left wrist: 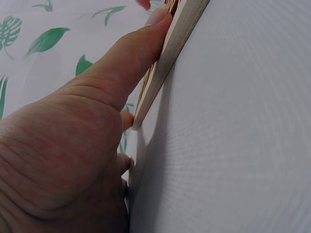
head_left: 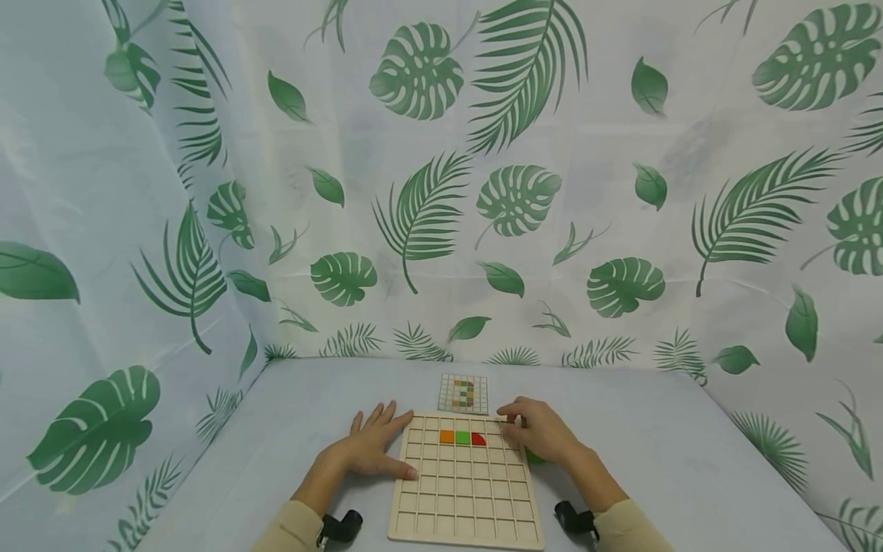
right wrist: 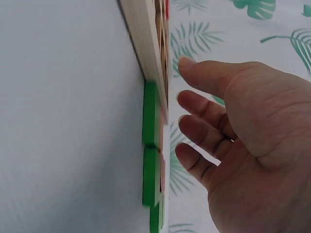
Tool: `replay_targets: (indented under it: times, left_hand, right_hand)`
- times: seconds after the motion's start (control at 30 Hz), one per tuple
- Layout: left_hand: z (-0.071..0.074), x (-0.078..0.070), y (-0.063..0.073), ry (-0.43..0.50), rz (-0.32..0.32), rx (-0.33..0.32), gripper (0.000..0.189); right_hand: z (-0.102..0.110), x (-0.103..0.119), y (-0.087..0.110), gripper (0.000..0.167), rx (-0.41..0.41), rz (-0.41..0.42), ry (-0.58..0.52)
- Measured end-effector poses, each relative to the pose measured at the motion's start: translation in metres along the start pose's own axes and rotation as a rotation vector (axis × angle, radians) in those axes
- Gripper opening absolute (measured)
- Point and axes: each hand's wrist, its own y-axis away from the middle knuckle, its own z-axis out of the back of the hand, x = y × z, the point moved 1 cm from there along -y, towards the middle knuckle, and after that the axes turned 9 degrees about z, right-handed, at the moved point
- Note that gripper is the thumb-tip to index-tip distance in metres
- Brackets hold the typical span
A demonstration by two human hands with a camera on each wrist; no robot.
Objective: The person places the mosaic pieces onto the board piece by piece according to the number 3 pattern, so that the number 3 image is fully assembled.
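Note:
A wooden grid board (head_left: 451, 484) lies on the table, with an orange square (head_left: 447, 437), a green square (head_left: 463, 438) and a red piece with a rounded corner (head_left: 478, 439) in an upper row. My left hand (head_left: 372, 445) rests at the board's left side, fingers spread, thumb over the rim and index fingertip near the top corner. Over the board's right edge hovers my right hand (head_left: 541, 433), its fingers loosely bent and nothing between them in the right wrist view. Below it, several green-edged pieces (right wrist: 151, 177) lie along the board's side, mostly hidden in the head view.
Behind the board lies a small pattern card (head_left: 464, 393) showing a grid with coloured cells. A white table cover (head_left: 662, 452) spreads around, and leaf-print curtains (head_left: 441, 230) hang at the back and sides. Each wrist carries a black camera (head_left: 574, 517).

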Motion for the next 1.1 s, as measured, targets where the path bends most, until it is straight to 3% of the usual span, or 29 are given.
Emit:
replay_targets:
  times: [0.47, 1.1]
  left_hand:
    - [0.000, 0.001, 0.000, 0.006, -0.005, -0.002, 0.114]
    - [0.000, -0.001, 0.000, 0.007, 0.013, -0.004, 0.114]
  right_hand:
    - [0.012, -0.022, 0.009, 0.027, -0.040, -0.141, -0.014]
    - [0.024, -0.040, 0.018, 0.025, -0.067, -0.136, -0.010]
